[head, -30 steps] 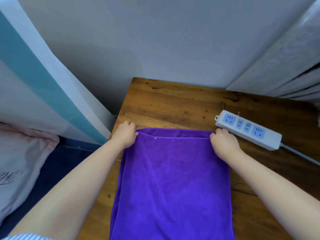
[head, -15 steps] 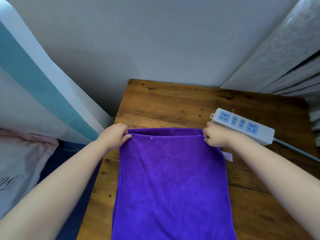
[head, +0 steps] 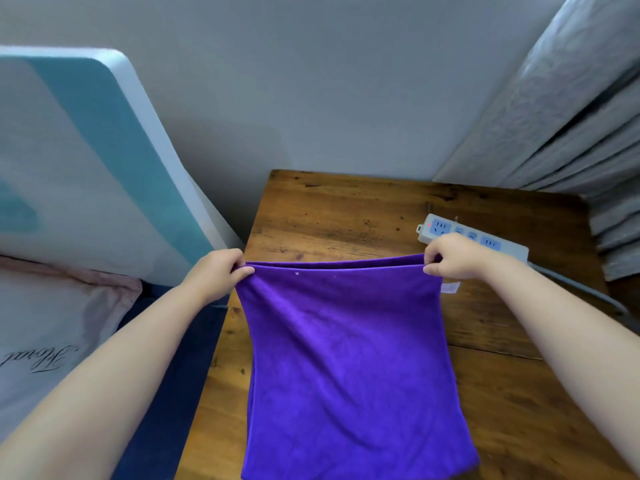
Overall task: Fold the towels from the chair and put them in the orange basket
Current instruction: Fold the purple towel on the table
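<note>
Pinching the towel [head: 349,368] at its 2 far corners, left hand [head: 216,273] and right hand [head: 450,256] hold it doubled, long axis running from the grip toward the table's [head: 346,216] near edge.

Pale pink pillow [head: 52,327]: dark cursive embroidery, seen upside down and cut off by the frame edge; not legible.
White tag [head: 449,287] on the purple towel's far right corner: no print can be made out.
White power strip [head: 471,237]: no readable marking.
</note>
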Available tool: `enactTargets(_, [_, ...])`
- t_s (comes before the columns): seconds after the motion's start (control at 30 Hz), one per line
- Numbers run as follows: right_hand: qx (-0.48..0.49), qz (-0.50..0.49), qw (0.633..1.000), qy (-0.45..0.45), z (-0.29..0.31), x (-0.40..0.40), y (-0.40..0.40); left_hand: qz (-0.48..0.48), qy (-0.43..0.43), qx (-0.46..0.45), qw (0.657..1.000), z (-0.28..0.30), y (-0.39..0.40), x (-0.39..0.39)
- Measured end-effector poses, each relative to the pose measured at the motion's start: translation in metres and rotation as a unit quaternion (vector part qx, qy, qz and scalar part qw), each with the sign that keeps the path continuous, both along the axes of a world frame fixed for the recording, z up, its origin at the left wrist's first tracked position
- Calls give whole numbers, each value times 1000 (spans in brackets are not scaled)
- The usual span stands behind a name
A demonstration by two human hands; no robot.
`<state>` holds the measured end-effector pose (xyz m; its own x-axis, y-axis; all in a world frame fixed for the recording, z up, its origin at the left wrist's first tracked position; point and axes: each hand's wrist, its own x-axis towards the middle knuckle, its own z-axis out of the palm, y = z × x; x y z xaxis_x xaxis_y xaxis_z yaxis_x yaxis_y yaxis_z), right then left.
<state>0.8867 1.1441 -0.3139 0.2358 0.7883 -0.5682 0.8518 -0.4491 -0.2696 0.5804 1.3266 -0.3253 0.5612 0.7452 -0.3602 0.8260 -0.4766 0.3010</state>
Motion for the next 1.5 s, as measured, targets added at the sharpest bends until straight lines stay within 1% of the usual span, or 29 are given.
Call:
enactTargets(0.07, [25,-7,1000,0,20,0,-10,23,-40,-8,999,12,-3,-4])
enactTargets(0.17, [54,3,998,-23,54,-4,-27,13,-65,3,998,32,-9,-9])
enactTargets(0.23, [112,12,992,-60,78,-7,-39,-4,-73,6,997,51,-13,-11])
enactTargets(0.3, [149,6,984,-97,107,-13,-55,-46,-83,18,995,77,-22,-12])
enactTargets(0.37, [170,-10,976,-133,134,-18,-67,-80,-131,73,985,107,-29,-10])
enactTargets(0.43, [196,-10,959,-204,164,-24,-82,-87,-202,133,966,137,-33,-7])
enactTargets(0.5, [269,1,913,-307,194,-30,-100,-108,-253,202,940,165,-38,-6])
enactTargets(0.57, [296,43,870,-392,213,-31,-116,-183,-291,281,896,182,-45,-8])
enactTargets(0.6, [301,56,851,-426,223,-35,-124,-229,-292,320,872,190,-48,-11])
enactTargets(0.63, [315,64,836,-445,226,-38,-129,-259,-280,349,856,190,-48,-14])
enactTargets(0.7, [297,70,832,-463,229,-50,-146,-277,-269,380,841,194,-51,-25])
enactTargets(0.73, [277,80,840,-459,228,-60,-155,-293,-266,378,837,193,-54,-29])
enactTargets(0.77, [253,106,846,-457,219,-69,-163,-317,-244,367,840,192,-60,-33])
enactTargets(0.8, [213,139,861,-441,210,-76,-168,-338,-187,340,857,194,-65,-34])
enactTargets(0.83, [169,172,871,-428,203,-87,-172,-347,-92,306,882,197,-73,-34])
enactTargets(0.87, [129,180,881,-418,203,-93,-169,-344,-14,286,894,197,-74,-33])
enactTargets(0.9, [90,163,889,-418,209,-98,-166,-319,14,281,905,201,-77,-33])
enactTargets(0.93, [104,120,883,-441,215,-99,-163,-297,-3,300,906,206,-77,-34])
enactTargets(0.97, [153,77,873,-456,223,-98,-159,-267,-71,336,900,211,-75,-33])
enactTargets(1.0, [218,35,870,-441,230,-96,-157,-227,-141,361,893,214,-72,-32])
enactTargets(1.03, [258,-17,869,-422,237,-97,-156,-183,-189,369,891,216,-70,-32])
enactTargets(1.07, [247,-48,877,-410,239,-96,-154,-166,-174,358,902,220,-72,-31])
enactTargets(1.1, [176,-54,889,-420,239,-96,-154,-173,-126,353,911,221,-76,-28])
enactTargets(1.13, [113,-57,910,-396,236,-95,-154,-189,-59,350,915,220,-78,-26])
enactTargets(1.17, [81,-70,923,-370,233,-96,-155,-197,-17,346,917,218,-81,-23])
enactTargets(1.23, [70,-87,926,-359,232,-96,-153,-199,1,350,916,216,-82,-19])
enactTargets(1.33, [91,-100,911,-389,226,-85,-146,-177,-4,370,912,215,-80,-10])
enactTargets(1.4, [146,-127,896,-401,225,-85,-141,-166,-25,384,908,216,-78,-4])
enactTargets(1.5, [282,-90,834,-465,219,-74,-132,-137,-101,406,898,218,-69,3])
